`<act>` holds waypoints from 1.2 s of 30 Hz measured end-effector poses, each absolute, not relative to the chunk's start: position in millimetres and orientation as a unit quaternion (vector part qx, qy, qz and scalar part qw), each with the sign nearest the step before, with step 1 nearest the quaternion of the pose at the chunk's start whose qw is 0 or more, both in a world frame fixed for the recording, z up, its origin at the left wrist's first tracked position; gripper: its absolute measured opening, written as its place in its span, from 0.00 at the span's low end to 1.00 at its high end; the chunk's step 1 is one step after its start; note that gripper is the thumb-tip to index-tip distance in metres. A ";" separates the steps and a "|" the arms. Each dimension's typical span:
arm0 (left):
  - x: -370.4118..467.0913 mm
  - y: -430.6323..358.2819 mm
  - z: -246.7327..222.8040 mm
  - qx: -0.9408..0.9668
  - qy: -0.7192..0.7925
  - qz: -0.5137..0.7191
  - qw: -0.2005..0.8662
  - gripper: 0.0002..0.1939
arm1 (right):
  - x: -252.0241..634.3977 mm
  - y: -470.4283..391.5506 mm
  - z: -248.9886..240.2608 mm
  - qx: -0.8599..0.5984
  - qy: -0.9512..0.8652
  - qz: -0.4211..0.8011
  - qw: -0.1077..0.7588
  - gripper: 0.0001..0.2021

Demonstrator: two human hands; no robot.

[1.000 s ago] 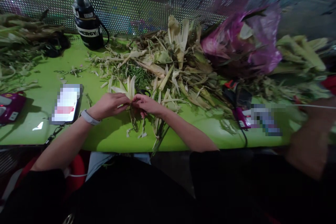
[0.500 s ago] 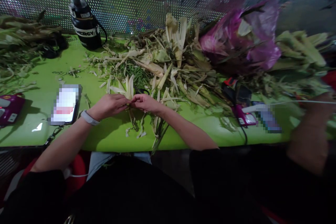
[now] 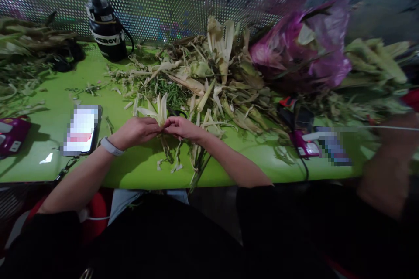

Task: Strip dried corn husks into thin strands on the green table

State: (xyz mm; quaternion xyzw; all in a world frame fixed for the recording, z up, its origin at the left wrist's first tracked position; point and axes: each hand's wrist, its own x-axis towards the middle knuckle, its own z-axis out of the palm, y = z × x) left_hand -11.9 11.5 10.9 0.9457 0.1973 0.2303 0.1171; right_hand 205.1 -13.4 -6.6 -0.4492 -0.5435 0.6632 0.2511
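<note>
My left hand point(image 3: 139, 132) and my right hand point(image 3: 183, 129) meet over the front part of the green table point(image 3: 131, 170). Their fingers are closed together around a pale corn husk point(image 3: 161, 111), whose strips fan upward above the fingertips. Thin stalks and a knotted strip hang below it toward the table. Just behind the right hand lie the dark handles of what looks like scissors point(image 3: 178, 114), partly hidden. A heap of dry husks point(image 3: 242, 96) and green sprigs point(image 3: 166, 91) spreads behind both hands.
A black bottle point(image 3: 109, 39) stands back left. A phone point(image 3: 81, 130) and a purple power block point(image 3: 15, 137) lie left. On the right are a pink plastic bag point(image 3: 301, 48), another power block point(image 3: 306, 144), a phone point(image 3: 337, 148) and a co-worker's arm point(image 3: 388, 165). Perforated mesh point(image 3: 183, 0) rises behind.
Both hands stay at the same husk, with only slight finger movement; the right fingers have shifted a little. Everything else on the table rests as before.
</note>
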 end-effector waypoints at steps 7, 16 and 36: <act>-12.6 13.1 15.7 0.942 0.216 0.185 0.176 0.07 | 206.5 -19.5 -7.7 -0.449 -0.661 0.525 0.294 0.09; -12.9 14.5 13.9 0.925 0.241 0.198 0.217 0.05 | 203.3 -33.1 -7.2 -0.415 -0.870 0.136 0.230 0.15; -18.2 17.7 19.5 0.914 0.241 0.166 0.279 0.08 | 202.6 -28.6 -15.8 -0.423 -0.824 0.247 0.285 0.09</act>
